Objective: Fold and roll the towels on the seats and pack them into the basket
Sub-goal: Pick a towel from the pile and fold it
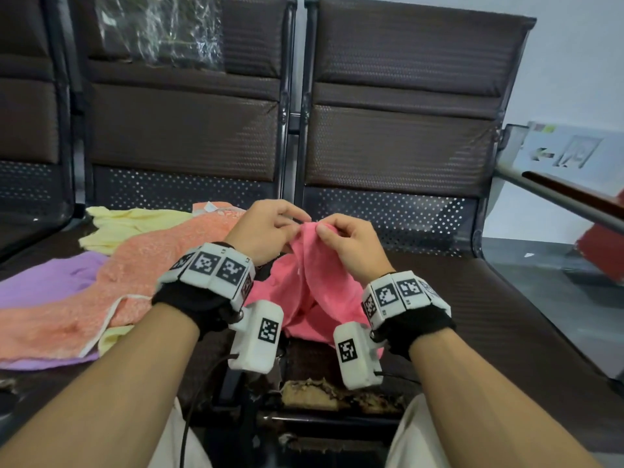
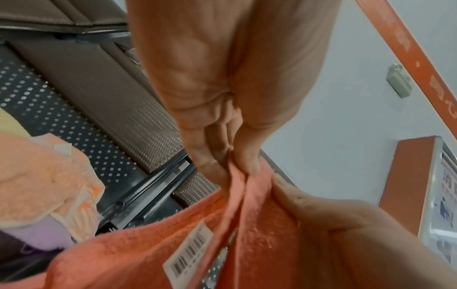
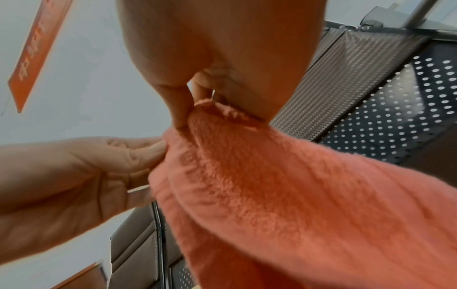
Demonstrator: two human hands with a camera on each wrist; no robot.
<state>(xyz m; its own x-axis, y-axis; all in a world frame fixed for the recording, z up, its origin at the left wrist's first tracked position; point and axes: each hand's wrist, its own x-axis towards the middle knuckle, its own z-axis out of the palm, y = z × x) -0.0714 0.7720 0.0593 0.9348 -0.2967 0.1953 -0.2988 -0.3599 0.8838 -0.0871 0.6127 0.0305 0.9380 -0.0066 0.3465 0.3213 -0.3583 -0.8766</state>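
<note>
Far left seat (image 1: 50, 376): purple towel (image 1: 47, 278) lowest, yellow towel (image 1: 135, 224) behind, orange towel (image 1: 101, 292) spread over both. Left hand (image 1: 266, 231), raised above the seat gap, forearm angled in, pinches the pink towel (image 1: 304, 298) top edge between thumb and fingertips (image 2: 249, 162). Barcode tag (image 2: 188, 248) hangs on that towel. Right hand (image 1: 347, 244) just beside, almost touching the left, fingers curled, pinching the same edge (image 3: 215, 109). Towel drapes down between both wrists toward the right seat (image 1: 506, 315).

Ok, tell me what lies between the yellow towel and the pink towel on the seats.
In the head view, the orange towel lies between the yellow towel and the pink towel; the left hand also crosses there.
</note>
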